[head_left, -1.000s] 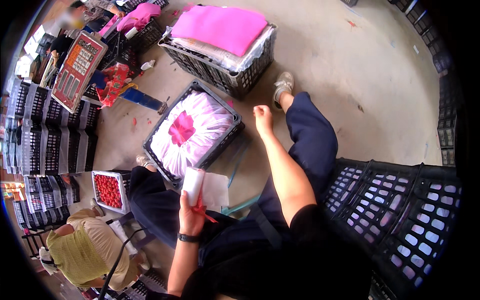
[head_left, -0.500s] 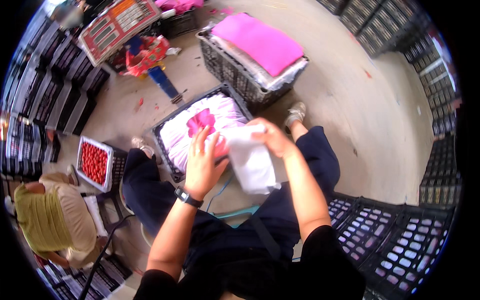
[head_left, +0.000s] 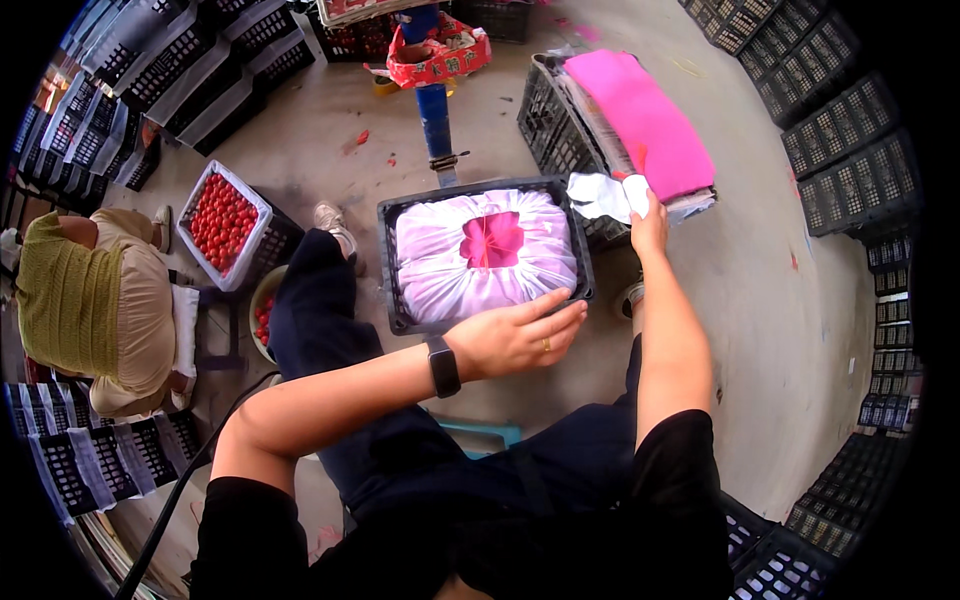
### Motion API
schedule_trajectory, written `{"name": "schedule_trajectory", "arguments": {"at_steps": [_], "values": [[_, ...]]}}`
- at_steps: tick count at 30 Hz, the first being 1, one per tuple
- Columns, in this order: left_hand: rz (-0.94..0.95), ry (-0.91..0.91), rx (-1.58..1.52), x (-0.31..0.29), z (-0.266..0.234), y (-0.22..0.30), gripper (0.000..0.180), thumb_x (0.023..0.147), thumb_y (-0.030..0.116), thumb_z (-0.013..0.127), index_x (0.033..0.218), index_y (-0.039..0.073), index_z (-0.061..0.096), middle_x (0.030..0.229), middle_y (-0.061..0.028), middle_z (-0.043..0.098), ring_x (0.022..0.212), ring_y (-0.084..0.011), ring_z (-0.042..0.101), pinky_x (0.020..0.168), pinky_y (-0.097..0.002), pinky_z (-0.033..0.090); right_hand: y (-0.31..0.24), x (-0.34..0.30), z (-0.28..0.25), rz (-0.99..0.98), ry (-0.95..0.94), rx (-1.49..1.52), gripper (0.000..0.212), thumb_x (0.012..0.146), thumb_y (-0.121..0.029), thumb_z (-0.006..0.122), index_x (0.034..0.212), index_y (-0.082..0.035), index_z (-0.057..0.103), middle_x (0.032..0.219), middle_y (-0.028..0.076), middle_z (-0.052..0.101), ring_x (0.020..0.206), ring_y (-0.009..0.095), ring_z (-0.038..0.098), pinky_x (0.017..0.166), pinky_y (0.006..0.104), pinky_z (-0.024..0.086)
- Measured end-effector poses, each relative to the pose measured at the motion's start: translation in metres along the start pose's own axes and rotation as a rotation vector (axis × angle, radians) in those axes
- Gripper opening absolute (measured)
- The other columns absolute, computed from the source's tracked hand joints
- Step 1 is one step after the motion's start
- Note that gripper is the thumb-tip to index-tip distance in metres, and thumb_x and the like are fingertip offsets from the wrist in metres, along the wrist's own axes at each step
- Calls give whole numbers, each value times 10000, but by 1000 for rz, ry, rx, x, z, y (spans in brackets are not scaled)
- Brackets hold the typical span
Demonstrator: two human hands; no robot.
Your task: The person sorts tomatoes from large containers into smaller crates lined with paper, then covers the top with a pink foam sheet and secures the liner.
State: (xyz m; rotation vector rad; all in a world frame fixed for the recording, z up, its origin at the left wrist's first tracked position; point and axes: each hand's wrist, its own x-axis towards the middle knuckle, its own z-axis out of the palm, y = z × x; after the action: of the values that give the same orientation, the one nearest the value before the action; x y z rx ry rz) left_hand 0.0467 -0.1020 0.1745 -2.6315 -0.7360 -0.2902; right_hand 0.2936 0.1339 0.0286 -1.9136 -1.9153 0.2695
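In front of me stands a black plastic crate point(head_left: 388, 275) with a bundle wrapped in whitish-pink thin sheeting point(head_left: 430, 275). The sheeting is gathered around a bright pink opening in the middle point(head_left: 492, 240), crossed by thin red strands. My left hand point(head_left: 515, 335) lies along the crate's near right edge, fingers stretched out, holding nothing. Beyond the crate's right side my right hand point(head_left: 650, 225) is closed on a crumpled white sheet point(head_left: 598, 196); I cannot tell whether it is paper or cloth. Something thin and red shows just above that hand.
A black crate point(head_left: 555, 125) topped with pink sheeting point(head_left: 650, 125) stands far right of the bundle. To the left sit a crate of small red tomatoes point(head_left: 225, 222) and a person in a green top point(head_left: 70, 290). A blue post point(head_left: 434, 120) rises beyond. Stacked crates point(head_left: 850, 170) line the right.
My right hand has carried the white sheet right and away, toward the pink-topped crate. My left hand has come off the bundle's middle to the near right edge. The view has turned.
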Motion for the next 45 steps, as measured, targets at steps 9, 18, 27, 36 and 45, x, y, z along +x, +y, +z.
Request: {"name": "schedule_trajectory", "arguments": {"at_steps": [9,18,27,36,45], "values": [[-48,18,-52,-6,-5,2,297,745,203,462,1016,101,527,1191,-77,461,1210,-235,343,1046,-415,235,-14,-54,-32,-302,267,82,453,777,-176,561,1186,-62,405,1160,177,433,1087,334,407,916,424,323],[-1647,115,-479,-140,110,-34,566,729,280,622,1132,-68,430,1143,-263,461,1108,-381,403,940,-415,323,-31,-104,-24,62,-559,360,580,795,-283,564,1220,56,362,1181,223,457,1071,305,481,891,336,383],[-2020,416,-1064,-179,184,-32,360,729,102,523,1029,-95,502,920,-186,587,826,-251,564,717,-313,442,-26,-64,15,208,-560,357,509,678,-237,623,1077,53,493,1025,244,557,979,337,543,807,385,431],[-2085,177,-1207,-187,143,-30,139,717,101,546,800,-4,508,686,-40,512,588,-116,474,504,-255,372,-56,-68,5,233,-592,62,337,675,-209,582,926,12,545,953,212,581,921,328,559,784,390,435],[-1861,56,-1631,-90,85,0,115,742,80,549,729,89,435,588,16,398,473,-73,372,432,-202,312,31,-96,-94,436,-575,89,299,581,-187,578,830,-23,608,827,174,618,795,302,602,659,385,456]]}}
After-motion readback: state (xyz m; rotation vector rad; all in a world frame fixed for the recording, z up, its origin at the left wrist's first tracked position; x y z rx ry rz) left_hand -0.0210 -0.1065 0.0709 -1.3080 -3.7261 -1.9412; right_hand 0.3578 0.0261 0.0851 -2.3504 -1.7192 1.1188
